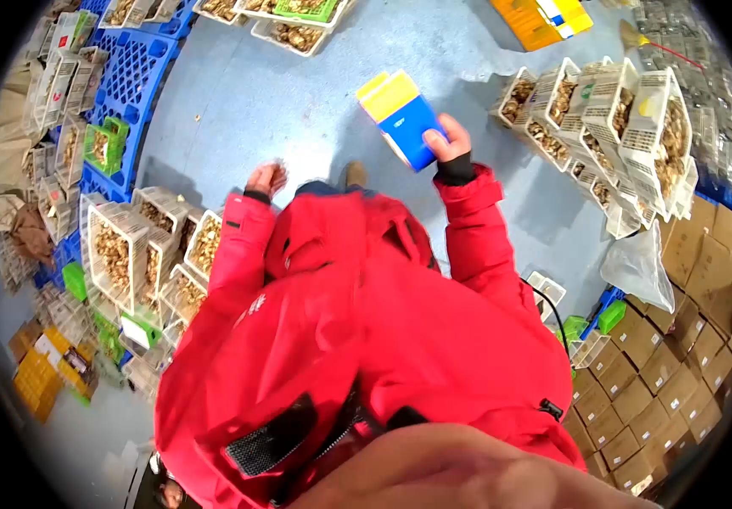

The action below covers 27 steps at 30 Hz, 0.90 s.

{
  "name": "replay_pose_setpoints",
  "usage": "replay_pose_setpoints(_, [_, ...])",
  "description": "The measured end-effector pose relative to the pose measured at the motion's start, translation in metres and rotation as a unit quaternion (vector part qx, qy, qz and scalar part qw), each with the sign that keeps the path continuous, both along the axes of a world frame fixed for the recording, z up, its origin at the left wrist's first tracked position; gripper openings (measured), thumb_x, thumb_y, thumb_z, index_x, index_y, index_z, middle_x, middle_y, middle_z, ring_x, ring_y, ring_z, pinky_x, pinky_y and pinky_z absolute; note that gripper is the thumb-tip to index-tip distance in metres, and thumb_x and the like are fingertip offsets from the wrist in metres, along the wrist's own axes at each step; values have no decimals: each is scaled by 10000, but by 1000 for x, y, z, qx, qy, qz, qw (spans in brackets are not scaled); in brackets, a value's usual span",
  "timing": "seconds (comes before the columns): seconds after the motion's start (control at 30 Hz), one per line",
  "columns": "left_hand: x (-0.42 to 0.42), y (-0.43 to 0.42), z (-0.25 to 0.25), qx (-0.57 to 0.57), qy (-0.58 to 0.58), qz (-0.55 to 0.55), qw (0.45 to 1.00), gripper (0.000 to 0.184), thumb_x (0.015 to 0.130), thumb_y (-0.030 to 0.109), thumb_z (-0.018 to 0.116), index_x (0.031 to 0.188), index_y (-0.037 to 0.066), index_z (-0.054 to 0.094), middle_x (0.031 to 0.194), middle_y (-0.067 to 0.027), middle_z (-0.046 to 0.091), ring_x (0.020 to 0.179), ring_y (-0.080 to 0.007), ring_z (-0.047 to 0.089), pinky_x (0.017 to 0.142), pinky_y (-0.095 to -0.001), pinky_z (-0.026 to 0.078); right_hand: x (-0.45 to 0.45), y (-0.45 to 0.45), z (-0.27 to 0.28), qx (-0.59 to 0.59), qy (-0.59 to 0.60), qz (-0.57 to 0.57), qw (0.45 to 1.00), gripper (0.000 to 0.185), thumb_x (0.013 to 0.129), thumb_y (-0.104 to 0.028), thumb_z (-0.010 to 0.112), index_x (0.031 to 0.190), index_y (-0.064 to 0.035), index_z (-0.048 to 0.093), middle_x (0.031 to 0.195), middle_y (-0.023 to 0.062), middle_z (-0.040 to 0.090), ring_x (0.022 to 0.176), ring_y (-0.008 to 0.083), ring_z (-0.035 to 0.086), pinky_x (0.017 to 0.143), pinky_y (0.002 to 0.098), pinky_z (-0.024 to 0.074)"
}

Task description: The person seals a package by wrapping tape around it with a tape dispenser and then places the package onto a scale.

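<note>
My right hand (448, 140) grips the near edge of a blue and yellow cardboard box (412, 127), thumb lying over its blue side. Yellow flaps stick out at the far end of this box, and the small print on it is too small to read. My left hand (266, 178) hangs in front of my body with fingers loosely bent, and I see nothing in it. The closest things to it are white plastic baskets (162, 204) of brown mushroom-like pieces on the left.
More filled white baskets (629, 119) are stacked at right, near brown cartons (680, 339) and a clear plastic bag (637, 267). Blue pallets (132, 76) line the left. A yellow box (540, 21) and further baskets (294, 38) stand ahead on the blue-grey floor (238, 110).
</note>
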State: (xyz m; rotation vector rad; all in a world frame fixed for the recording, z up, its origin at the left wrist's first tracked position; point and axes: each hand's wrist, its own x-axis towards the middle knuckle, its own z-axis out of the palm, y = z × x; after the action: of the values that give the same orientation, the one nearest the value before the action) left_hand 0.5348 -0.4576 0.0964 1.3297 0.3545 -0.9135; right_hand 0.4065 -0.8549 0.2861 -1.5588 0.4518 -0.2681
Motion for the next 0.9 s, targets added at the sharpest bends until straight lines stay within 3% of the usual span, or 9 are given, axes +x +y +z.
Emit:
replay_pose_setpoints(0.03, [26, -66, 72, -56, -16, -12, 998, 354, 887, 322, 502, 1099, 39, 531, 975, -101, 619, 907, -180, 581, 763, -289, 482, 11, -15, 19, 27, -31, 22, 999, 237, 718, -217, 637, 664, -41, 489, 641, -12, 459, 600, 77, 412, 529, 241, 351])
replay_pose_setpoints(0.17, [106, -243, 207, -188, -61, -172, 965, 501, 920, 421, 388, 1205, 14, 460, 1094, -103, 575, 1002, -187, 554, 840, -316, 447, 62, -88, 56, 30, -122, 94, 988, 221, 716, -189, 639, 692, -20, 498, 678, 20, 516, 623, 82, 446, 557, 233, 372])
replay_pose_setpoints(0.3, [166, -355, 246, -363, 10, -209, 908, 524, 929, 427, 365, 1197, -12, 462, 1066, -76, 586, 980, -155, 554, 838, -266, 426, 115, -159, 48, 52, -167, 130, 976, 221, 698, -163, 671, 743, 11, 542, 709, 58, 565, 649, 119, 509, 605, 257, 415])
replay_pose_setpoints(0.43, [233, -447, 264, -229, -153, -324, 905, 343, 931, 300, 424, 1058, 17, 571, 896, 0, 599, 785, -52, 534, 698, -183, 409, 172, -235, 64, -53, -85, 115, 988, 241, 676, -183, 712, 704, -2, 555, 628, 18, 498, 592, 96, 456, 545, 248, 378])
replay_pose_setpoints(0.63, [301, -583, 194, -126, -61, -306, 942, 186, 902, 226, 516, 967, 70, 592, 674, 72, 539, 506, -9, 431, 467, -163, 331, 225, -348, 59, -53, 11, 68, 996, 252, 708, -214, 687, 684, -19, 531, 616, 8, 477, 587, 78, 441, 526, 230, 355])
replay_pose_setpoints(0.73, [322, -647, 166, -84, -40, -339, 936, 173, 895, 229, 527, 957, 82, 594, 669, 77, 530, 514, -5, 432, 469, -159, 322, 242, -415, 29, -40, 18, 68, 997, 255, 715, -231, 691, 689, -28, 539, 619, 15, 481, 593, 76, 442, 535, 232, 352])
replay_pose_setpoints(0.77, [330, -668, 139, -122, -17, -337, 933, 168, 898, 211, 518, 958, 73, 593, 699, 65, 555, 558, -19, 482, 494, -171, 374, 252, -441, 28, -42, 31, 83, 995, 253, 716, -237, 697, 699, -33, 549, 620, 16, 475, 602, 75, 440, 540, 235, 355])
replay_pose_setpoints(0.87, [360, -732, 97, -64, -167, -406, 896, 253, 916, 212, 485, 1068, 23, 556, 939, -22, 625, 837, -102, 584, 752, -239, 472, 280, -518, 0, 41, 69, 87, 993, 296, 714, -271, 711, 680, -36, 533, 618, 11, 459, 610, 80, 426, 550, 243, 359])
replay_pose_setpoints(0.9, [366, -754, 91, -47, -177, -374, 909, 235, 908, 207, 503, 1040, 24, 567, 943, -24, 623, 862, -98, 571, 766, -245, 468, 290, -543, -13, -13, 50, 97, 994, 325, 707, -293, 720, 686, -35, 525, 615, 20, 455, 606, 85, 418, 549, 248, 361])
